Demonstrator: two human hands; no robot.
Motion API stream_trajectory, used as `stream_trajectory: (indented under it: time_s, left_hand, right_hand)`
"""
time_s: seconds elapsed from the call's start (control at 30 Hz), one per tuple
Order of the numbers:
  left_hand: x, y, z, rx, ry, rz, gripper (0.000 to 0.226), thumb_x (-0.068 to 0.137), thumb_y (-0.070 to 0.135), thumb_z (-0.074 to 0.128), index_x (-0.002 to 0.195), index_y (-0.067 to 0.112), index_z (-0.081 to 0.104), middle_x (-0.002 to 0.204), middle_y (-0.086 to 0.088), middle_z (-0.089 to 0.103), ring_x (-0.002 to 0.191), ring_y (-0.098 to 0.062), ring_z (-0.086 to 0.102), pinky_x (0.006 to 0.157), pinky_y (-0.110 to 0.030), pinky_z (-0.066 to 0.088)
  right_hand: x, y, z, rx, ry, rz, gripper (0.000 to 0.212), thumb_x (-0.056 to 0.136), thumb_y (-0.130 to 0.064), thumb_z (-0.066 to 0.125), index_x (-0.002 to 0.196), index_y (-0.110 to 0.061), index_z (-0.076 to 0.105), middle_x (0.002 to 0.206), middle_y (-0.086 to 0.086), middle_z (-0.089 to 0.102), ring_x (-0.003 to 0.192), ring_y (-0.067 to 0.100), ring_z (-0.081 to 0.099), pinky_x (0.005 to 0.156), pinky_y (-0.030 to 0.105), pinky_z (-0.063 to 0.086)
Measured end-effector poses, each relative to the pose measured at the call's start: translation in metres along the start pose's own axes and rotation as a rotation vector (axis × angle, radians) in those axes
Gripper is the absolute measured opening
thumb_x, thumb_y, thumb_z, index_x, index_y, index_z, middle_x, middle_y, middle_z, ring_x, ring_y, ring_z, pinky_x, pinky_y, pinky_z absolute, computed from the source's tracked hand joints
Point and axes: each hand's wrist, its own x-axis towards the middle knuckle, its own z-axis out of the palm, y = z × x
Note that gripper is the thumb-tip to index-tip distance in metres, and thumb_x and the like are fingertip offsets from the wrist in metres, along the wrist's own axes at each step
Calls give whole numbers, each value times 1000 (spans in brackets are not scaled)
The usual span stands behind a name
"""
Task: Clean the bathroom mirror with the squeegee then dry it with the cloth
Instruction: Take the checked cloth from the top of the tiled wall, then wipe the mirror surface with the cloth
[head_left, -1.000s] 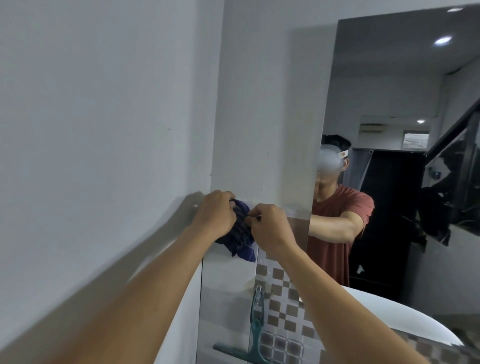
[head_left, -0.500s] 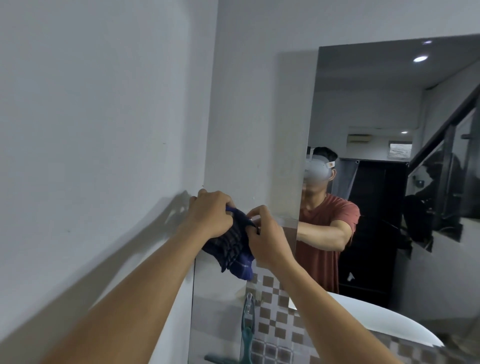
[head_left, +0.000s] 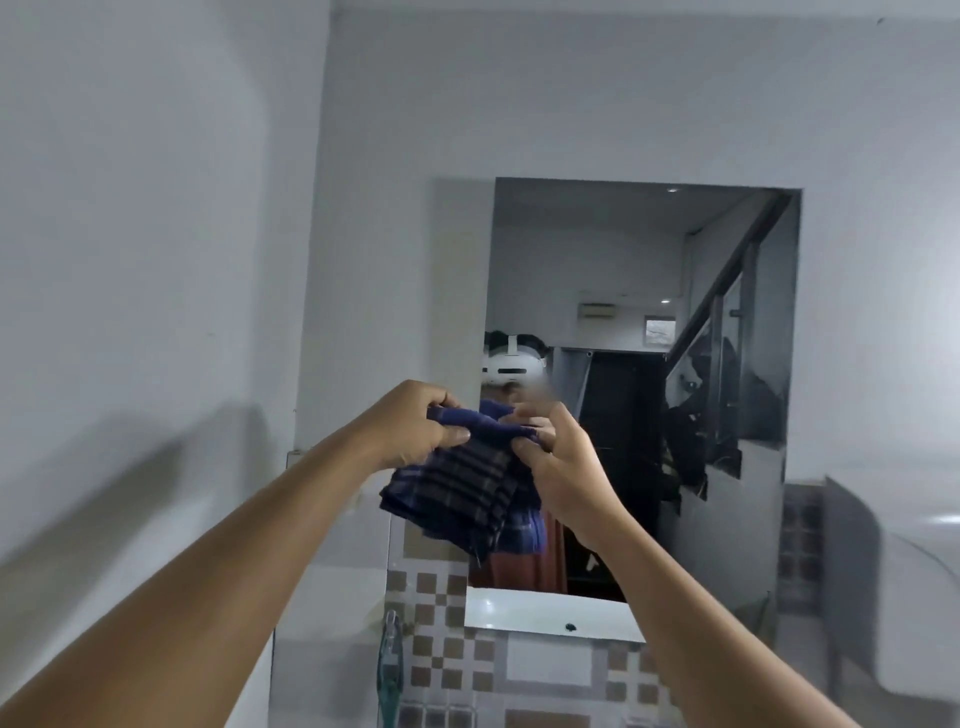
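A dark blue checked cloth (head_left: 457, 493) hangs folded between both hands, in front of the mirror's lower left part. My left hand (head_left: 410, 423) pinches its top left edge, and my right hand (head_left: 558, 462) grips its top right edge. The rectangular mirror (head_left: 623, 270) is fixed to the white wall ahead and reflects the person, a stair rail and a dark doorway. A teal squeegee (head_left: 389, 670) hangs upright on the tiled wall below the mirror, at the bottom of the view, apart from both hands.
A white wall (head_left: 130, 260) runs close along the left, meeting the mirror wall in a corner. Brown and white checked tiles (head_left: 441, 654) cover the wall below the mirror. A white curved basin or tub (head_left: 909, 597) stands at the right.
The view has swung right, so the whole mirror now shows. Both hands have moved with the cloth away from the corner to the front of the mirror, and the cloth hangs more spread.
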Motion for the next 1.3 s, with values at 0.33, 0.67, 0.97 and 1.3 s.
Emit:
stream_trajectory:
  time_s: [0.33, 0.67, 0.97, 1.3]
  left_hand:
    - [16, 51, 17, -286, -178, 28, 29, 82, 18, 82, 111, 22, 76, 111, -4, 75, 106, -26, 70, 100, -45, 55]
    - [42, 72, 41, -240, -84, 73, 15, 84, 32, 77, 96, 23, 80, 106, 1, 75, 101, -24, 72, 100, -49, 54]
    - [79, 121, 25, -234, -82, 92, 11, 91, 27, 73, 94, 17, 76, 96, -7, 79, 94, -26, 74, 99, -48, 55]
    - [105, 137, 17, -521, -221, 110, 35, 100, 32, 57, 88, 1, 67, 77, -13, 66, 70, -17, 62, 77, -36, 47]
  right_hand:
    - [-10, -20, -71, 159, 77, 102, 25, 92, 1, 67, 111, -13, 60, 101, 22, 73, 89, 35, 74, 66, 38, 61]
    - [-10, -24, -86, 19, 182, 36, 25, 102, -6, 53, 111, -29, 48, 100, 2, 69, 71, 13, 72, 55, 30, 58]
    - [13, -8, -54, -361, 432, -152, 44, 100, -54, 46, 136, -29, 51, 159, -1, 32, 141, 15, 40, 108, 39, 44]
    - [65, 10, -39, -385, 553, -311, 70, 106, -12, 42, 161, -24, 1, 168, -4, -9, 155, 21, 15, 110, 26, 38]
